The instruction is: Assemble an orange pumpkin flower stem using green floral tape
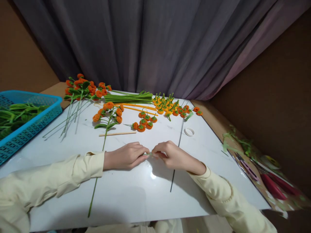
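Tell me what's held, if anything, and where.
The left hand and right hand pinch a thin green piece between them; which part cannot be told.

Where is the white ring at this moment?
In the head view, the white ring lies on the tabletop, right of the dark rod, beyond the right hand.

smooth glossy tabletop [121, 197]; fuzzy flowers [143, 122]; plastic basket [31, 129]

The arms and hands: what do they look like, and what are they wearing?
The left sleeve and right sleeve are long, pale yellow and wrinkly, without visible markings. The left hand and right hand wear no gloves. I see no cables.
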Demonstrator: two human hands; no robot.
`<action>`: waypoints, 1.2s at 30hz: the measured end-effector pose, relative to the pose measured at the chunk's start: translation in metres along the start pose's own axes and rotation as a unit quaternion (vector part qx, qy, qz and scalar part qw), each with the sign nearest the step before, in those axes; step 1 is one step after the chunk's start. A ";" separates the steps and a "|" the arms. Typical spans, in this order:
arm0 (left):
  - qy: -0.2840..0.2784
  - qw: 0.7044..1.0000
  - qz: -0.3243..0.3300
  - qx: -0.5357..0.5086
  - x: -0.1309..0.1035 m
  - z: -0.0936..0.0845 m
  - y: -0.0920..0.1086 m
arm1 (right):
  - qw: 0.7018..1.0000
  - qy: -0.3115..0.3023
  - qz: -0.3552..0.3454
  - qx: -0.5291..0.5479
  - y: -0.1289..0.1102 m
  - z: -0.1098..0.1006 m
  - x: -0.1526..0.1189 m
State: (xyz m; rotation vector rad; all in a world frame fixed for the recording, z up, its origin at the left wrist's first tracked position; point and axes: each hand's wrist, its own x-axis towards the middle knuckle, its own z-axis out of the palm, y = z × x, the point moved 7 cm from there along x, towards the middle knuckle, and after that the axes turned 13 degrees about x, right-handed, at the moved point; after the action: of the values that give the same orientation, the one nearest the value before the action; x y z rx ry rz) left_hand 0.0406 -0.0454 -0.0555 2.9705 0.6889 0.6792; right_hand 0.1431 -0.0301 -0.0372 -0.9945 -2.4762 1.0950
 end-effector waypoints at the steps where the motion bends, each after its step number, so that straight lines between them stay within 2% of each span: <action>1: 0.009 1.000 -0.001 0.004 0.000 -0.001 0.000 | 1.000 0.002 -0.003 -0.005 0.000 0.000 0.000; 4: 0.026 1.000 0.005 0.012 -0.001 -0.003 0.000 | 0.998 0.013 -0.032 -0.045 -0.003 0.001 -0.002; 8: 0.022 1.000 -0.010 -0.019 0.000 -0.005 -0.003 | 0.982 0.043 -0.110 -0.146 -0.013 0.003 -0.005; 11: -0.021 0.994 -0.059 -0.091 0.003 -0.006 -0.009 | 0.954 0.066 -0.180 -0.231 -0.022 0.006 -0.008; 13: -0.061 0.977 -0.113 -0.172 0.005 -0.005 -0.013 | 0.930 0.085 -0.227 -0.277 -0.027 0.008 -0.011; 15: -0.100 0.934 -0.183 -0.292 0.005 -0.002 -0.018 | 0.901 0.109 -0.269 -0.324 -0.032 0.010 -0.014; 17: -0.131 0.862 -0.244 -0.425 0.004 0.003 -0.020 | 0.867 0.130 -0.309 -0.370 -0.037 0.012 -0.018; 19: -0.155 0.794 -0.274 -0.521 0.003 0.006 -0.019 | 0.837 0.139 -0.345 -0.402 -0.041 0.014 -0.021; 20: -0.163 0.777 -0.277 -0.542 0.004 0.006 -0.019 | 0.828 0.141 -0.357 -0.409 -0.042 0.015 -0.022; 21: -0.172 0.777 -0.273 -0.541 0.005 0.004 -0.019 | 0.825 0.141 -0.364 -0.410 -0.042 0.016 -0.023; 22: -0.180 0.794 -0.266 -0.517 0.006 0.003 -0.019 | 0.828 0.141 -0.363 -0.402 -0.041 0.015 -0.022; 23: -0.185 0.823 -0.256 -0.473 0.006 0.000 -0.021 | 0.838 0.142 -0.356 -0.387 -0.040 0.014 -0.022; 25: -0.167 0.902 -0.220 -0.331 0.009 -0.009 -0.025 | 0.872 0.144 -0.326 -0.337 -0.035 0.009 -0.019; 27: -0.109 0.968 -0.152 -0.166 0.013 -0.022 -0.023 | 0.906 0.144 -0.292 -0.269 -0.031 0.004 -0.016; 28: -0.073 0.987 -0.109 -0.095 0.014 -0.028 -0.020 | 0.920 0.144 -0.280 -0.233 -0.029 0.001 -0.015; 30: -0.008 1.000 -0.020 0.016 0.013 -0.036 -0.009 | 0.938 0.142 -0.268 -0.167 -0.027 -0.002 -0.014; 32: 0.027 0.995 0.049 0.085 0.011 -0.039 0.000 | 0.947 0.137 -0.266 -0.118 -0.027 -0.003 -0.014; 34: 0.036 0.988 0.086 0.122 0.009 -0.040 0.005 | 0.948 0.131 -0.269 -0.109 -0.028 -0.002 -0.014; 36: 0.017 0.989 0.087 0.116 0.009 -0.040 0.007 | 0.941 0.131 -0.277 -0.144 -0.029 0.001 -0.015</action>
State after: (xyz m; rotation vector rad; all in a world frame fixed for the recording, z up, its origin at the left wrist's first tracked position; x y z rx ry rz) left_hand 0.0343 -0.0512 -0.0145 3.2714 0.5507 0.7048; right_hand 0.1392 -0.0549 -0.0161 -0.4105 -2.4931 0.4042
